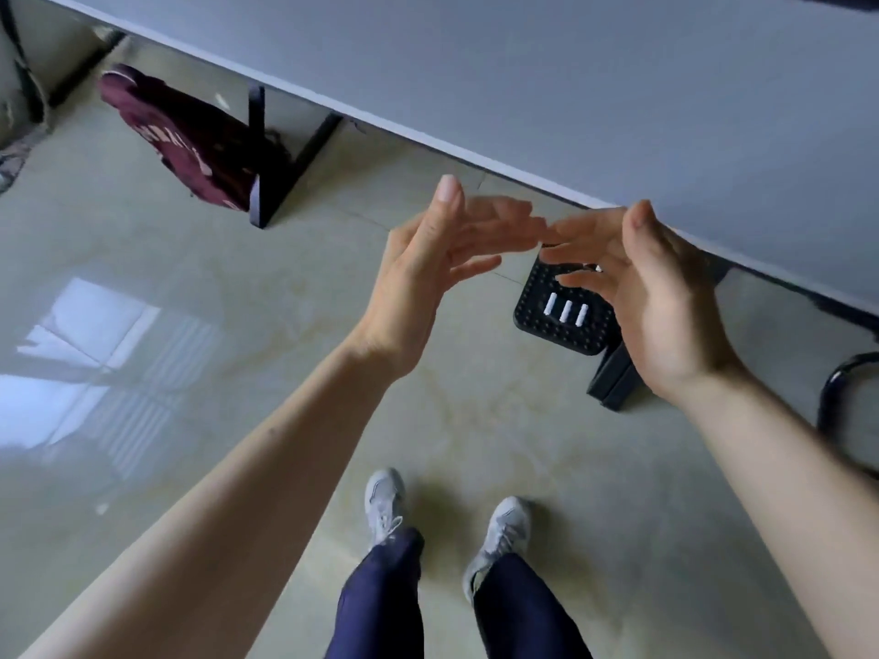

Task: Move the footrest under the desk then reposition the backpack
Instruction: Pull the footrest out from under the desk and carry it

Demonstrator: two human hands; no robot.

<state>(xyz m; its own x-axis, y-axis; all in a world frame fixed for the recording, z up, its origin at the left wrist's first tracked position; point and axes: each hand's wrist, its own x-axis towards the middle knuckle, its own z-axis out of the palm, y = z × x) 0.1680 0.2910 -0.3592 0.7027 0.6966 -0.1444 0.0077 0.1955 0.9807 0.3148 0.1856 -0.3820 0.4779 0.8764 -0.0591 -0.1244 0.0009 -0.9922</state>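
Head view, looking down at the floor in front of the desk (594, 88), whose grey top runs diagonally across the upper right of the frame. My left hand (428, 273) and right hand (651, 297) are raised at centre frame, palms turned toward each other, fingers spread and slack; both are released and grasp nothing, their fingertips nearly meeting in the air well above the floor. The footrest (566, 321), a black studded pad with three white bars, lies on the tiles at centre right, partly hidden behind my right hand and just at the desk's front edge, so I judge it not yet fully under. A black desk foot (613, 378) lies just beside it, close enough to block a push to the right. The backpack (185, 135), maroon, slumps at upper left against the other black desk leg (266, 159), well apart from my hands and untouched. A dark curved tube (832, 397) enters at the right edge; I cannot tell what it belongs to. My grey shoes (385, 501) stand at bottom centre.
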